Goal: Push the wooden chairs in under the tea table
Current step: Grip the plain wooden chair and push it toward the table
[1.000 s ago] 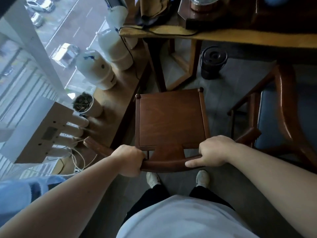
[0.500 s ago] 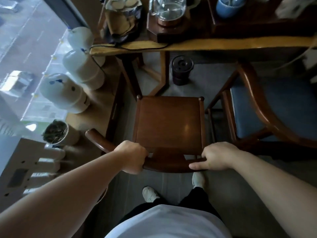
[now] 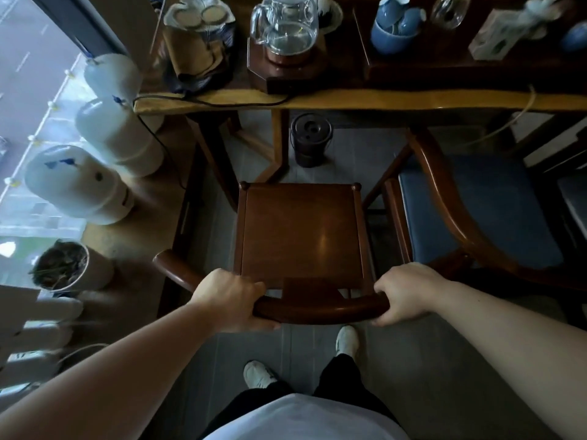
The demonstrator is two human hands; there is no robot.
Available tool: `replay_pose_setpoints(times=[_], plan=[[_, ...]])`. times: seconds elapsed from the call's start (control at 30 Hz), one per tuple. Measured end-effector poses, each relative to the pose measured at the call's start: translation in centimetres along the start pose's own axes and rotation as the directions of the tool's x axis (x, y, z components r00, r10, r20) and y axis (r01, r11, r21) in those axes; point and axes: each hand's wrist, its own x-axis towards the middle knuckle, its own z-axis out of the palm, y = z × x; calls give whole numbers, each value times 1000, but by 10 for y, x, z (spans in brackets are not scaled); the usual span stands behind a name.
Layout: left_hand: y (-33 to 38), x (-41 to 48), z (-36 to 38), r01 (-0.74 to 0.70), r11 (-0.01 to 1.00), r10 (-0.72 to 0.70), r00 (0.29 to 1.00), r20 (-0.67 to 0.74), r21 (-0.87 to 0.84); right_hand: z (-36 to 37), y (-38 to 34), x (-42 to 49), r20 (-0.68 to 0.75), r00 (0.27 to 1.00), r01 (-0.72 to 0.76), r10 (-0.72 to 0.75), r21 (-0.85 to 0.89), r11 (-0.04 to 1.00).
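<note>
A dark wooden chair (image 3: 300,230) with a bare square seat stands right in front of me, facing the tea table (image 3: 381,100). Its front edge sits a little short of the table's yellow edge. My left hand (image 3: 233,300) grips the curved back rail on its left part. My right hand (image 3: 403,292) grips the same rail on its right end. To the right stands a second wooden chair (image 3: 444,198) with a blue cushion, its front close under the table edge.
A black lidded bucket (image 3: 309,139) sits on the floor under the table beside the table leg (image 3: 276,144). Three white water bottles (image 3: 79,182) lie on a low ledge at left. A glass kettle (image 3: 286,25), blue cups (image 3: 395,27) and a cable are on the table.
The view has tilted up and more of the table top shows. The chair has moved forward toward the table with both hands on its back rail. My feet have stepped.
</note>
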Motion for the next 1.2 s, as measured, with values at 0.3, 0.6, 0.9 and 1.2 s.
replay_pose_setpoints(times=[0.3,0.6,0.9,1.2], plan=[[4,18,-4,-45,999,45,999,8,-5,-9,21,-3,-25,1000,-3,4,23,1000],[-14,52,-17,-43,998,43,999,-4,-43,-8,35,3,-29,1000,-3,3,27,1000],[20,89,-27,-21,1000,20,997,-77,-14,-33,88,-2,3,998,-60,60,16,998],[-6,91,-35,-12,1000,13,999,39,-28,-27,73,11,-49,998,-48,50,36,998]])
